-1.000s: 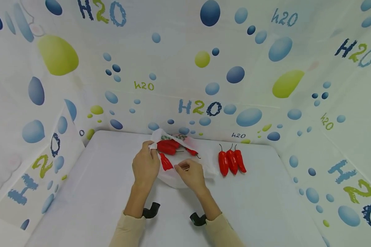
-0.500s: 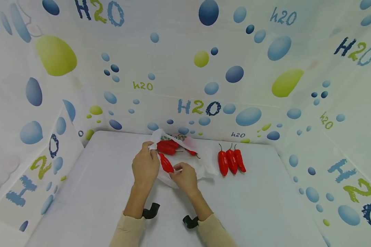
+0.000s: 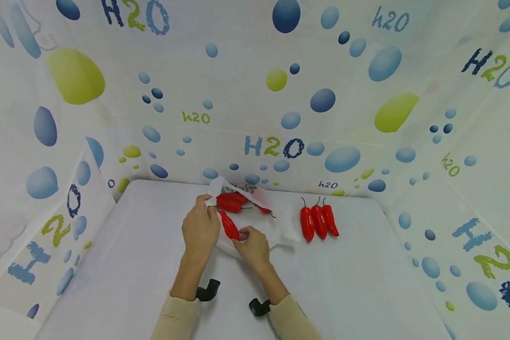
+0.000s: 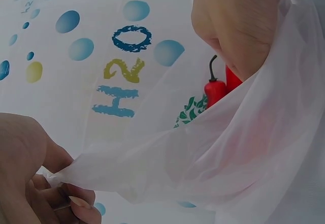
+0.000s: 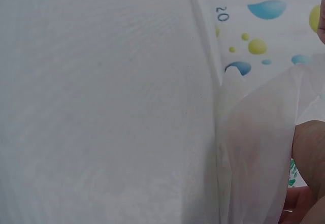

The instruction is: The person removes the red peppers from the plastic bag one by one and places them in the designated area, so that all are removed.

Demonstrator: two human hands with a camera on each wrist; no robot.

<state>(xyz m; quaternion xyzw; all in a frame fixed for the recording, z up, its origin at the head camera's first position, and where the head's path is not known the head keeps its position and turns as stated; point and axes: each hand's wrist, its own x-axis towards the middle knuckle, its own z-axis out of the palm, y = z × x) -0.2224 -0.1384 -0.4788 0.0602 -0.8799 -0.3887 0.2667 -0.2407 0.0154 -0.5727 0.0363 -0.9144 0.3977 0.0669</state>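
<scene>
A thin white plastic bag (image 3: 284, 229) with a green and red print lies toward the back of the table, its mouth facing me. My left hand (image 3: 199, 229) pinches the bag's rim and holds it up; the left wrist view shows the plastic (image 4: 152, 163) stretched taut from those fingers. Inside are several red chili peppers (image 3: 229, 203). One red chili pepper (image 3: 228, 224) slants near the opening, and the thumb and fingers of my right hand (image 3: 253, 248) pinch its near end. In the right wrist view the fingertips are mostly hidden behind the bag (image 5: 259, 153).
Three red chili peppers (image 3: 318, 222) lie side by side on the white table (image 3: 365, 269), right of the bag, stems toward the back. Behind and beside the table hangs a white curtain (image 3: 238, 71) with bubble prints. Black camera mounts (image 3: 208, 290) sit at both wrists.
My right hand has moved left and slightly toward me, closing on the chili pepper's near end. More of that pepper shows. The left hand keeps the bag's rim raised in place.
</scene>
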